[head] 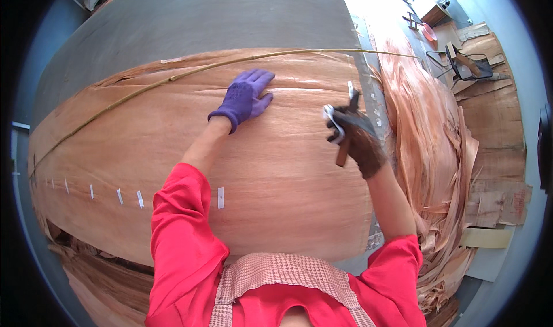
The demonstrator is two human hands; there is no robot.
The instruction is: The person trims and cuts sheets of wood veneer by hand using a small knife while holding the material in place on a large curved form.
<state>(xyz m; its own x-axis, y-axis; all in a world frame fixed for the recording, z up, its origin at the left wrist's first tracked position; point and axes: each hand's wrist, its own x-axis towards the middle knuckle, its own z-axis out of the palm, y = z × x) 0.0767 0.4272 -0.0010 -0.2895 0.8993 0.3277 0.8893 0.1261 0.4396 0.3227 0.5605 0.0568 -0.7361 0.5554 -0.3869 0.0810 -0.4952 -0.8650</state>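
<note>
A wide sheet of reddish-brown wood veneer lies before me. My left hand, in a purple knit glove, rests on it with fingers spread and palm down, near the sheet's rumpled far part. Over the sheet's right side is my right hand, in a dark, stained glove and blurred. It is curled around a white strip, apparently tape. A flat brown piece juts from below its fingers; what it is I cannot tell. Short white tape pieces are stuck along the sheet's left and near part.
A long thin bamboo stick lies bowed across the far part of the veneer. Beyond is a grey tabletop. Loose veneer strips are heaped along the right side. Farther right stand a black-framed chair and a pink basin.
</note>
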